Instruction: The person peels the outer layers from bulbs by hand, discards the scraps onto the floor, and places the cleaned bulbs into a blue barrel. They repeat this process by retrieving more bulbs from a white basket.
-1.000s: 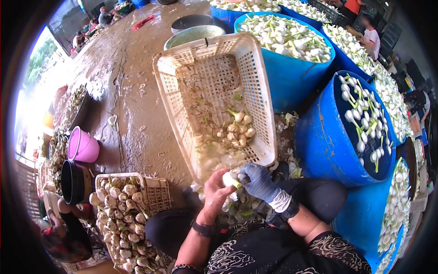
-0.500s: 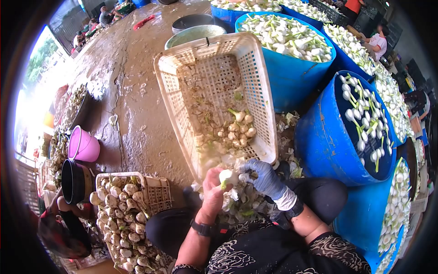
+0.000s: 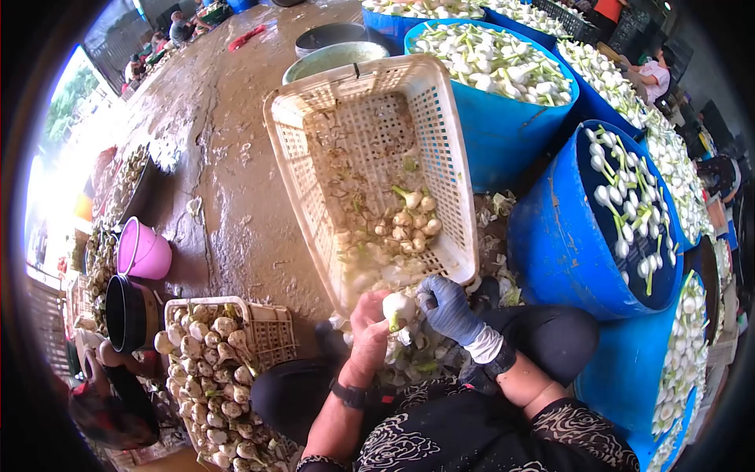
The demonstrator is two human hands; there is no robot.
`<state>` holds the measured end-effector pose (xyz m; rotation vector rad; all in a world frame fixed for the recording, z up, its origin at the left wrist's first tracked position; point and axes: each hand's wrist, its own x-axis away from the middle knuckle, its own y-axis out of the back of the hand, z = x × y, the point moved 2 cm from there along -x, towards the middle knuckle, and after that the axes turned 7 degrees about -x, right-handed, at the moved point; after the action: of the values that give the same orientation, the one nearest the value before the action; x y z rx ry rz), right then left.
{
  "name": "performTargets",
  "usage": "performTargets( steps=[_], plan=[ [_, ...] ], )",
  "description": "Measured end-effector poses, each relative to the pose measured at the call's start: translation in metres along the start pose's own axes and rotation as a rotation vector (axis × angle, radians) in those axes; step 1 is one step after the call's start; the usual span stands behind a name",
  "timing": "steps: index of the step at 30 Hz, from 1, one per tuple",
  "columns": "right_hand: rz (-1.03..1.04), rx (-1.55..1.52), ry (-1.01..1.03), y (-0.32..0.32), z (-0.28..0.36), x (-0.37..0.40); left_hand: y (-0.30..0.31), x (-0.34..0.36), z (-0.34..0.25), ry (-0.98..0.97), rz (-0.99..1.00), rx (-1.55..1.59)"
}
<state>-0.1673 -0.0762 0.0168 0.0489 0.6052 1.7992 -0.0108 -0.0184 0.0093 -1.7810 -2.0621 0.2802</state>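
Crate (image 3: 442, 141): tan bulbs (image 3: 400, 234) | barrel (image 3: 550, 232): stemmed bulbs (image 3: 616, 194) | left grip (image 3: 370, 326): clamped on white bulb (image 3: 399, 306) | right grip (image 3: 456, 311): can't tell

At nine o'clock a pink bucket (image 3: 153, 255) stands on the wet brown floor (image 3: 244, 204), with a black bucket (image 3: 142, 315) just beside it, towards eight. A red item (image 3: 247, 38) lies on the floor near eleven. A person in a white top (image 3: 653, 77) sits at two o'clock. Greenery (image 3: 72, 88) shows at ten, beyond the bright opening.
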Motion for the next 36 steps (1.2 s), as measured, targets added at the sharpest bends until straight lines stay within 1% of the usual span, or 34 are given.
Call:
performTargets(
  steps=[2,4,6,7,8,9,11,12,13,15,16,17,18,20,21,22,24,25,26,27,28,30,31,32,33,34,36],
  plan=[
    [-0.016,-0.099,-0.075,0.005,0.000,-0.002,-0.001,-0.001,-0.002,-0.003,0.005,0.035],
    [-0.015,-0.093,-0.093,0.011,0.010,-0.004,0.000,-0.002,-0.003,0.001,-0.004,0.077],
    [0.070,-0.200,-0.090,0.012,0.021,-0.006,0.002,-0.003,0.003,0.005,-0.041,0.078],
    [0.070,-0.200,-0.091,0.009,0.022,-0.005,0.002,-0.003,0.007,0.010,-0.076,0.079],
    [0.057,-0.088,-0.026,0.006,0.024,-0.003,0.001,-0.002,0.011,0.011,-0.075,0.080],
    [0.044,0.024,0.040,0.004,0.027,-0.001,0.000,0.000,0.013,-0.034,-0.090,0.003],
    [0.046,0.014,0.015,0.002,0.022,0.000,0.004,0.001,0.023,-0.134,-0.098,-0.143],
    [0.046,0.005,-0.010,0.001,0.019,0.001,0.006,0.002,0.021,-0.133,-0.099,-0.144],
    [0.045,0.004,-0.011,0.000,0.017,0.000,0.008,0.002,0.020,-0.099,-0.085,-0.158],
    [0.032,0.003,0.061,0.001,0.014,-0.002,0.006,0.001,0.016,-0.063,-0.068,-0.170],
    [0.032,0.004,0.060,0.000,0.012,-0.002,0.003,0.000,0.012,-0.034,-0.063,-0.085],
    [0.005,-0.013,0.045,-0.001,0.009,-0.002,0.000,-0.001,0.008,-0.004,-0.059,-0.001],
    [-0.021,-0.031,0.031,-0.002,0.007,-0.003,-0.001,0.000,0.002,-0.004,-0.060,-0.001],
    [-0.030,-0.025,0.001,-0.003,-0.005,-0.003,-0.003,0.002,-0.006,0.082,0.048,0.155],
    [-0.038,-0.018,-0.031,-0.003,-0.010,-0.004,-0.005,0.002,-0.009,0.127,0.051,0.217],
    [-0.039,-0.018,-0.031,-0.003,-0.014,-0.004,-0.004,0.002,-0.008,0.127,0.051,0.217],
    [-0.110,0.017,-0.028,-0.001,-0.019,-0.006,-0.001,0.000,-0.003,0.212,0.049,0.290],
    [-0.088,-0.031,-0.137,-0.001,-0.021,-0.004,0.000,0.000,-0.003,0.209,0.046,0.290],
    [-0.085,-0.033,-0.134,0.000,-0.021,-0.003,0.002,0.000,-0.003,0.216,0.010,0.221],
    [-0.106,0.022,-0.015,0.004,-0.013,-0.003,0.003,0.001,-0.002,0.226,-0.025,0.153],
    [-0.128,0.078,0.102,0.007,-0.002,-0.002,0.002,0.002,-0.003,0.229,-0.027,0.155],
    [-0.083,0.077,0.132,0.012,0.013,-0.007,0.002,0.002,-0.006,0.300,-0.046,-0.032],
    [-0.038,0.219,0.290,0.013,0.022,-0.011,0.004,0.002,-0.003,0.301,-0.048,-0.030],
    [0.009,0.361,0.447,0.011,0.027,-0.012,0.007,0.001,0.002,0.370,-0.002,-0.083],
    [0.088,0.448,0.401,0.006,0.025,-0.010,0.008,0.001,0.005,0.439,0.046,-0.137],
    [0.090,0.447,0.399,0.005,0.020,-0.010,0.011,0.000,0.004,0.441,0.045,-0.136],
    [0.159,0.440,0.377,0.003,0.010,-0.007,0.011,0.000,0.004,0.479,0.177,-0.062]
  ],
)
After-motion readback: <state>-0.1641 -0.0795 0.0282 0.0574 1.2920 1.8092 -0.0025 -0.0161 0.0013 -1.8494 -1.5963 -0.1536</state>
